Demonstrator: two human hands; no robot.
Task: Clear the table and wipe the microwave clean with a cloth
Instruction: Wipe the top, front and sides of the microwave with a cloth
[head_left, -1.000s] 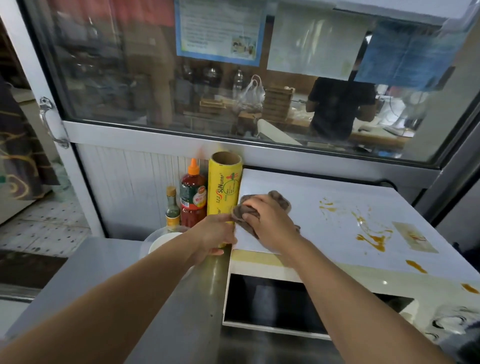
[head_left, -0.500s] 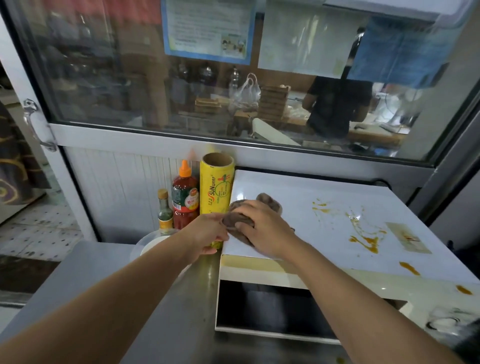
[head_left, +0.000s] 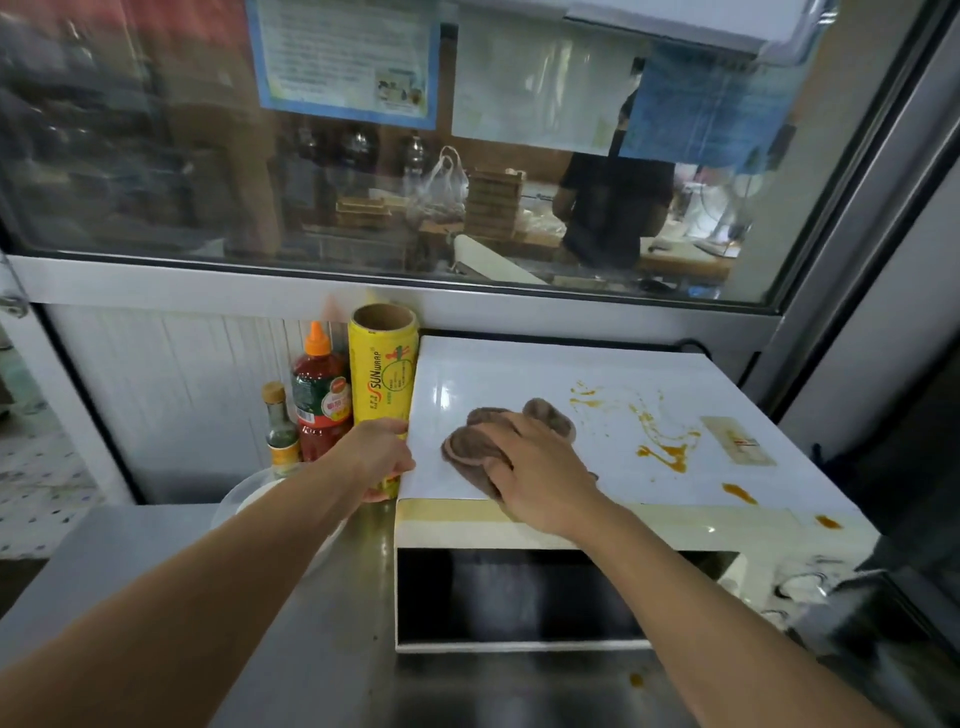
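Wiping step in hand; top of microwave (head_left: 519, 374) part done by look of it. Right hand (head_left: 540, 475) flat on brown cloth (head_left: 480, 441), fingers (head_left: 511, 431) spread and pressing down, not curled round it. Cloth at near-left of microwave top, well apart from orange sauce smears (head_left: 662, 449) to the right; more drips near right edge.

Left hand (head_left: 379, 457) at left edge of microwave, fingers curled at the rim; whether gripping rim or touching yellow wrap roll (head_left: 383, 379) behind: cannot tell.

Risks, as judged:
- Wrap roll upright, just beside microwave w/ red sauce bottle (head_left: 319, 395) and small bottle (head_left: 280, 426) at its left; leftward stroke or nudge of unit likely to topple them.
- Bunched cloth may smear sauce wider, not lift it.
- Bowl (head_left: 234, 499) on steel tabletop (head_left: 104, 561) under left forearm; elbow drop could knock it.
- Drips on front face easily missed.
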